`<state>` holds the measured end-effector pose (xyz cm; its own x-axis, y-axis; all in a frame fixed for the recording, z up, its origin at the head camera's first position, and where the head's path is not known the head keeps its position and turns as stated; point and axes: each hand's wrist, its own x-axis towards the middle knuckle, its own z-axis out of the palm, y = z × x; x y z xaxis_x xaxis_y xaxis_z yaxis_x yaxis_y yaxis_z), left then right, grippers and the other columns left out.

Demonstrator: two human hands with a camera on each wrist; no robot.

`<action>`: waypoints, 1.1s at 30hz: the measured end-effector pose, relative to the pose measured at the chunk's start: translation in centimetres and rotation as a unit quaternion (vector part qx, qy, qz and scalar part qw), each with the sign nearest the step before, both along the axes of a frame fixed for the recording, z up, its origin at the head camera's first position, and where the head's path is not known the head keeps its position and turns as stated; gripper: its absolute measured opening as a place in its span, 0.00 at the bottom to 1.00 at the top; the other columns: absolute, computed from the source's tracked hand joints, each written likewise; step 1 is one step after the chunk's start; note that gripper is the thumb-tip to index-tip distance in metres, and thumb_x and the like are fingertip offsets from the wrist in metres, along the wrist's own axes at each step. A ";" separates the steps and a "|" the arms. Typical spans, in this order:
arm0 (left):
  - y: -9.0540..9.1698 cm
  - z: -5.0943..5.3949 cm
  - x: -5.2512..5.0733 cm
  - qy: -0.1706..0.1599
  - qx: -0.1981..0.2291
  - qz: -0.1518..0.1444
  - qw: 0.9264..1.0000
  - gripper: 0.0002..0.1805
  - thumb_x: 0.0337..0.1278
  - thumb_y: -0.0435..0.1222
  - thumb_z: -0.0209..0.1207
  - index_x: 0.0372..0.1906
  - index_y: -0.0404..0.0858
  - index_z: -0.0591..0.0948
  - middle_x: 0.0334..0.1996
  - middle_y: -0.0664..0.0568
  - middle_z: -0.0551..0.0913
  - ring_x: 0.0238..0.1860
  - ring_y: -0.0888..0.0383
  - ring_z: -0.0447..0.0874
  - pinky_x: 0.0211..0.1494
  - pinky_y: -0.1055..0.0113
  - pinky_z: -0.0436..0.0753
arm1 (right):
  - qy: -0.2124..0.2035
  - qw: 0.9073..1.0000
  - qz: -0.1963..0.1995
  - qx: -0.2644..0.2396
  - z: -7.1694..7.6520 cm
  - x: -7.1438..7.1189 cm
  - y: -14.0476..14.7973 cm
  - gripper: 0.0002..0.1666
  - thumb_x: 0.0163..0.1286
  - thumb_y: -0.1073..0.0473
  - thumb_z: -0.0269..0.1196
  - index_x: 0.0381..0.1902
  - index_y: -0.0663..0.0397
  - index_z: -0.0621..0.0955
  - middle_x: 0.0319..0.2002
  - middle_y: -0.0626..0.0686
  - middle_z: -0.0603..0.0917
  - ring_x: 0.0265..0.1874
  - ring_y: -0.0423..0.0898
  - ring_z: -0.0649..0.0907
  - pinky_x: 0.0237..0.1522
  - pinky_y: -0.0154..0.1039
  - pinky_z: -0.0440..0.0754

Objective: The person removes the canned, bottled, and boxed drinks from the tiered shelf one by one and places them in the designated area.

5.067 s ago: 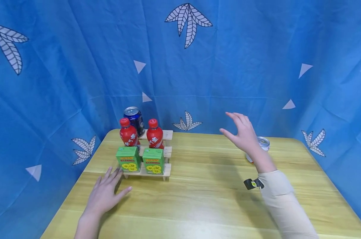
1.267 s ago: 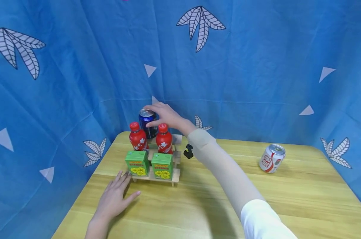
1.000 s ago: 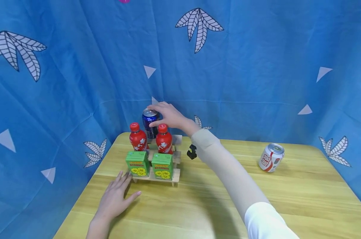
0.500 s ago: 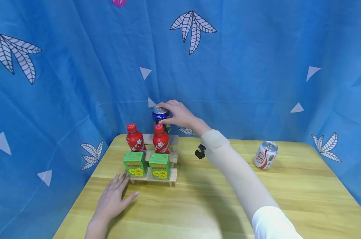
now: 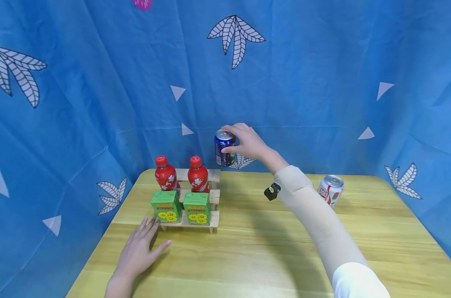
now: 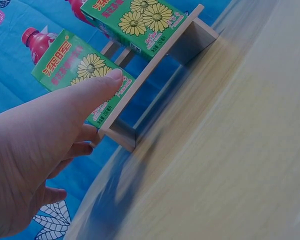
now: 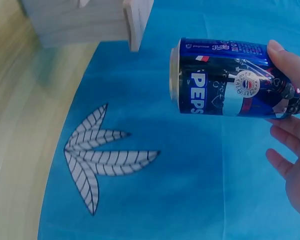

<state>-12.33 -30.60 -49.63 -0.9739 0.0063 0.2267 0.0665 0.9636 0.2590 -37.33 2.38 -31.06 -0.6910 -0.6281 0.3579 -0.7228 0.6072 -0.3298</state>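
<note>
My right hand [image 5: 246, 142] grips a blue Pepsi can [image 5: 223, 150] near its top, thumb on one side and fingers on the other. In the right wrist view the can [image 7: 230, 77] hangs in the air, apart from the wooden rack. My left hand [image 5: 136, 250] lies at the rack's front left corner with its fingers spread. The left wrist view shows the left thumb [image 6: 97, 91] in front of a green drink carton [image 6: 75, 65]. On the stepped wooden rack [image 5: 215, 196], two green cartons [image 5: 197, 207] fill the front step, and two red bottles [image 5: 198, 176] stand behind them.
A white and red can [image 5: 330, 189] stands on the right of the wooden table [image 5: 247, 256], partly behind the right sleeve. Blue cloth [image 5: 285, 82] hangs around the back and sides. The rack's top step [image 5: 182, 174] shows behind the bottles.
The right hand came from the right, took hold of the Pepsi can on the rack's top step, and has carried it up and rightward off the rack. The left hand stays by the rack.
</note>
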 end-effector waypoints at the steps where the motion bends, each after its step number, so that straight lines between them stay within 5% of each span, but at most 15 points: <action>1: 0.0 0.0 0.0 0.001 0.000 0.000 1.000 0.46 0.57 0.64 0.56 0.70 0.36 0.68 0.72 0.41 0.66 0.75 0.37 0.55 0.73 0.35 0.60 | 0.001 1.000 -0.003 -0.002 0.0 0.1 0.4 0.45 0.60 0.39 0.68 0.71 0.47 0.68 0.63 0.54 0.76 0.66 0.53 0.69 0.70 0.59 0.64; 18: 0.1 0.2 0.1 -0.011 0.002 0.002 1.000 0.45 0.58 0.64 0.55 0.70 0.35 0.69 0.72 0.41 0.65 0.75 0.37 0.55 0.73 0.36 0.60 | -0.013 0.998 -0.057 0.003 -1.7 1.3 6.7 0.45 0.59 0.43 0.71 0.70 0.52 0.69 0.61 0.59 0.76 0.66 0.59 0.68 0.69 0.63 0.62; 33: -0.2 -0.1 0.0 -0.024 0.004 0.003 1.000 0.47 0.57 0.66 0.54 0.70 0.35 0.68 0.73 0.41 0.64 0.75 0.37 0.54 0.73 0.36 0.59 | -0.036 0.992 -0.109 -0.047 -4.4 2.4 10.0 0.45 0.57 0.45 0.72 0.67 0.58 0.69 0.58 0.64 0.76 0.62 0.61 0.69 0.63 0.62 0.70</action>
